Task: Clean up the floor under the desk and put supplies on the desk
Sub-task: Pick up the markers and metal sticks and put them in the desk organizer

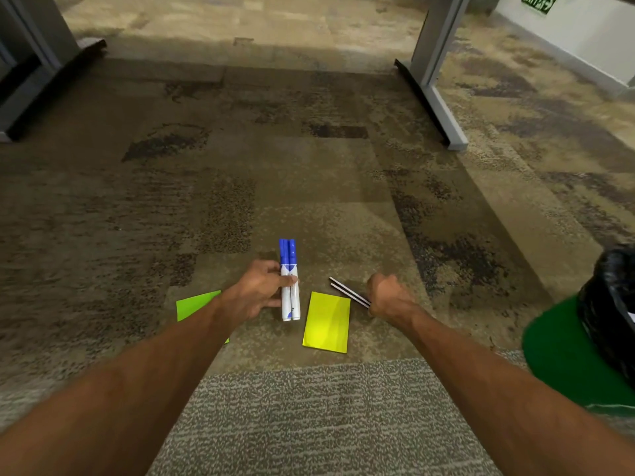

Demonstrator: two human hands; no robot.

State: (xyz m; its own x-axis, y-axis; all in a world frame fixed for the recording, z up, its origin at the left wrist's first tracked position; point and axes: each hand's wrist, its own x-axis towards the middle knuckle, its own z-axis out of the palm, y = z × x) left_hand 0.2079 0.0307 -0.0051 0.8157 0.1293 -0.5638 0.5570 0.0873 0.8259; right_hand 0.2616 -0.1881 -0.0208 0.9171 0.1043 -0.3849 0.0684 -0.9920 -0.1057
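Left hand point(256, 293) clamps two markers point(289, 283); right hand point(386, 297) fists what look like two pencils point(348, 293). Yellow paper point(327, 322) at six o'clock: pinch its edge, keep grips tight.

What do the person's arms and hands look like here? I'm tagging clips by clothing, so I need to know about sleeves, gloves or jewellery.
Both forearms are bare up to the bottom edge of the picture: no sleeves show. The left hand and the right hand are ungloved. No watch, bracelet or wristband shows on either wrist, and no ring can be made out on the fingers that are visible. No markings show on either arm.
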